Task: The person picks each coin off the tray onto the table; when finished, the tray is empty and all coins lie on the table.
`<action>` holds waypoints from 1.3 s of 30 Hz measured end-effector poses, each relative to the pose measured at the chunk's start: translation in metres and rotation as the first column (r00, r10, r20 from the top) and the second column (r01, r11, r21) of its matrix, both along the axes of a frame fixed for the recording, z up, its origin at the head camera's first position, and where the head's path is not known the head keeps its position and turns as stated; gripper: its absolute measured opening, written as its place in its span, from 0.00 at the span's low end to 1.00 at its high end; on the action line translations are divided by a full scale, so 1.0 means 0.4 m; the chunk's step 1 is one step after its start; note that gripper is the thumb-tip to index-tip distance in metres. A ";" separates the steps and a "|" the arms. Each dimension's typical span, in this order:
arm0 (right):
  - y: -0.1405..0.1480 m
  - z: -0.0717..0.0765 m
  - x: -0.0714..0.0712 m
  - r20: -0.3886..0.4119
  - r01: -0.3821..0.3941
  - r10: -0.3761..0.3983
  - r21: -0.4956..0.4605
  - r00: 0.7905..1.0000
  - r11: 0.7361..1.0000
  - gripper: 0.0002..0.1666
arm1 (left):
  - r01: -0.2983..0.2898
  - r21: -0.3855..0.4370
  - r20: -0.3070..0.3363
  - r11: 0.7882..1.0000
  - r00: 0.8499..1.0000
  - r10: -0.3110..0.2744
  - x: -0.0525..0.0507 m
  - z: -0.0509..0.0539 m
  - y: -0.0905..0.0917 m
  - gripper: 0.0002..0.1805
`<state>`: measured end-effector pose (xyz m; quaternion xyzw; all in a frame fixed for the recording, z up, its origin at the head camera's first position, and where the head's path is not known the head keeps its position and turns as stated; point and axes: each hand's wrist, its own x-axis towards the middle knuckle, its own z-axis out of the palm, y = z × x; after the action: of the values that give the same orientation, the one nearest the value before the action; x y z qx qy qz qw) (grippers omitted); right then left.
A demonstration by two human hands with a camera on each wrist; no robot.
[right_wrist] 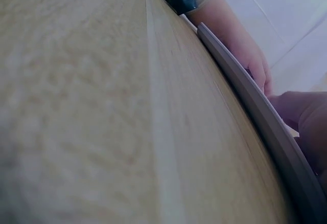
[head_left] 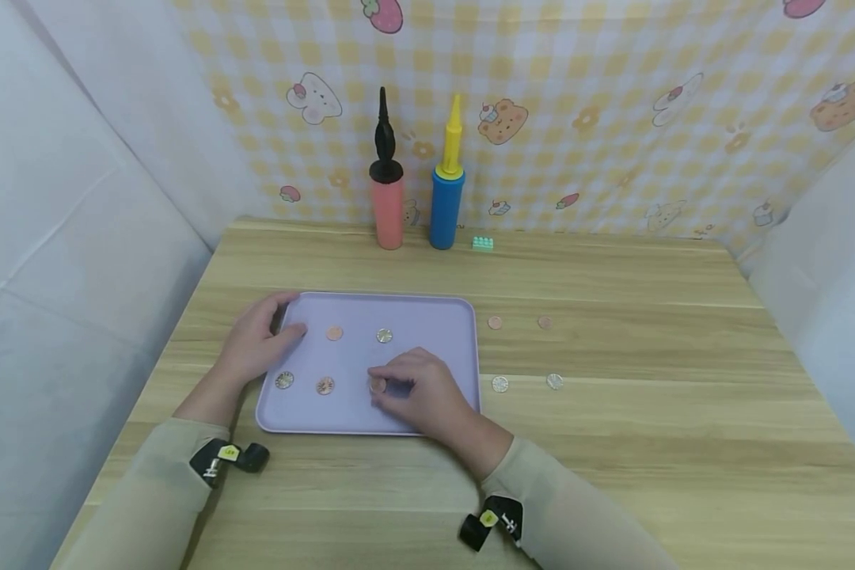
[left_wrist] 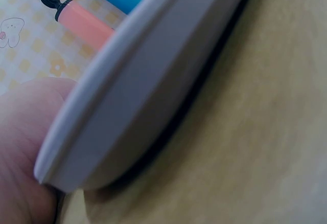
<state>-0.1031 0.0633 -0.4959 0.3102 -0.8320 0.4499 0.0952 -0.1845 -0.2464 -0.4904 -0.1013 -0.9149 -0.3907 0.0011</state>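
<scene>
A purple tray (head_left: 413, 317) lies on the wooden table, its side filling much of the left wrist view. My left hand (head_left: 255, 339) rests at the tray's left edge, thumb over the rim. Over the tray's lower middle, my right hand (head_left: 427, 393) pinches a copper-coloured coin (head_left: 378, 385) between thumb and fingers. Also on the tray are copper-coloured coins (head_left: 334, 333) (head_left: 324, 385) and silvery coins (head_left: 385, 336) (head_left: 284, 380). The right wrist view has the tray's edge (right_wrist: 255, 106) with part of the right hand (right_wrist: 311, 119) beyond it.
Right of the tray lie two copper-coloured coins (head_left: 495, 323) (head_left: 545, 323) and two silvery coins (head_left: 499, 384) (head_left: 554, 381). At the table's back stand a pink and black pump (head_left: 388, 206), a blue and yellow pump (head_left: 446, 206) and a small green toy brick (head_left: 482, 244).
</scene>
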 end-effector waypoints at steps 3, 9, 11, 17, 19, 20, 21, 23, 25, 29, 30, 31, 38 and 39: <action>0.001 0.004 0.003 0.026 0.027 -0.027 0.013 0.999 1.000 0.21 | -0.002 0.000 0.000 1.000 1.000 0.002 -0.001 -0.002 0.000 0.32; 0.002 0.007 0.004 0.063 0.066 -0.066 -0.002 0.996 0.998 0.23 | 0.003 -0.001 -0.009 1.000 1.000 -0.003 0.000 -0.002 0.003 0.32; 0.003 0.006 0.004 0.078 0.072 -0.071 -0.017 0.994 0.997 0.24 | 0.004 -0.001 -0.010 1.000 1.000 -0.004 0.000 -0.001 0.004 0.32; 0.007 0.008 0.003 0.139 0.071 -0.062 -0.060 0.988 0.996 0.23 | 0.010 -0.001 -0.023 1.000 1.000 -0.010 -0.002 0.000 0.005 0.32; 0.010 0.010 0.004 0.157 0.072 -0.058 -0.081 0.986 0.994 0.23 | 0.013 0.000 -0.032 1.000 0.999 -0.013 -0.003 0.001 0.005 0.30; 0.011 0.010 0.004 0.166 0.071 -0.056 -0.091 0.985 0.993 0.23 | 0.014 0.000 -0.034 1.000 0.999 -0.014 -0.003 0.001 0.006 0.29; 0.012 0.010 0.006 0.171 0.068 -0.050 -0.102 0.984 0.992 0.22 | 0.014 0.002 -0.034 1.000 0.999 -0.014 -0.003 0.001 0.006 0.28; 0.014 0.011 0.008 0.167 0.049 -0.029 -0.119 0.986 0.992 0.20 | 0.007 0.003 -0.028 1.000 1.000 -0.007 -0.001 0.001 0.005 0.26; 0.016 0.011 0.011 0.146 0.017 0.000 -0.116 0.989 0.993 0.19 | -0.002 0.002 -0.019 1.000 1.000 0.002 0.000 0.000 0.004 0.26; 0.019 0.008 0.014 0.074 -0.041 0.048 -0.092 0.996 0.995 0.19 | -0.004 -0.007 -0.012 1.000 1.000 0.004 0.003 0.000 0.004 0.26; 0.020 0.007 0.015 0.050 -0.047 0.052 -0.084 0.997 0.995 0.19 | -0.001 -0.008 -0.014 1.000 1.000 0.001 0.003 0.000 0.004 0.26; 0.021 0.006 0.015 0.020 -0.052 0.054 -0.076 0.998 0.996 0.19 | 0.004 -0.009 -0.017 1.000 1.000 -0.004 0.004 0.001 0.004 0.26; 0.040 0.001 0.018 -0.204 -0.067 0.051 -0.072 0.978 0.995 0.18 | 0.009 -0.018 -0.030 1.000 1.000 -0.009 0.004 -0.004 0.001 0.25; 0.045 0.002 0.020 -0.222 -0.069 0.049 -0.081 0.974 0.994 0.18 | 0.008 -0.019 -0.031 1.000 0.999 -0.008 0.005 -0.005 0.001 0.25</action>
<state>-0.0951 0.0813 -0.4951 0.3781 -0.7860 0.4519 0.1870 -0.1826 -0.2460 -0.4924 -0.1111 -0.9180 -0.3804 0.0127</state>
